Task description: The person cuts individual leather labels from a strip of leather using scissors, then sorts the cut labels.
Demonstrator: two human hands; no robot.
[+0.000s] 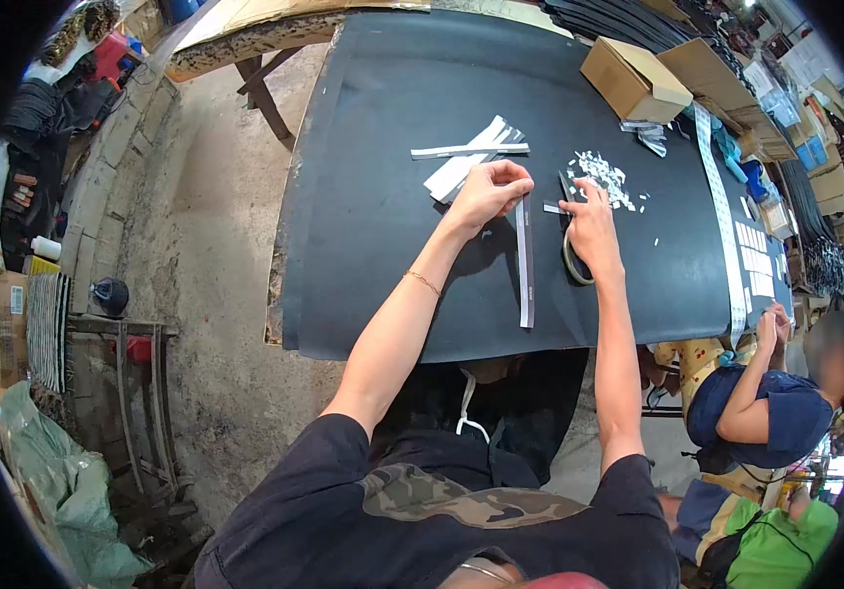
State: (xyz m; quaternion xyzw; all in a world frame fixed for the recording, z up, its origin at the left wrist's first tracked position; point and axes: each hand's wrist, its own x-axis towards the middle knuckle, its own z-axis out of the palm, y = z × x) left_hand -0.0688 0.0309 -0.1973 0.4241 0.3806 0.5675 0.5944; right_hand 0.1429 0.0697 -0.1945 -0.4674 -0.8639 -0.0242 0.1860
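My left hand is closed, thumb and finger pinching the top of a narrow black-and-white label strip. The strip hangs down toward the table's near edge. In my right hand is a pair of scissors, its dark loop handle showing beside the palm and its blades pointing away from me. A short cut piece of strip lies by the blades. Past my left hand lies a fanned stack of label strips with one strip across it. A pile of small cut labels sits beyond my right hand.
The work table has a black top. A cardboard box stands at its far right. A long white measuring tape runs along the right side, near rows of white tags. A seated co-worker is at the right.
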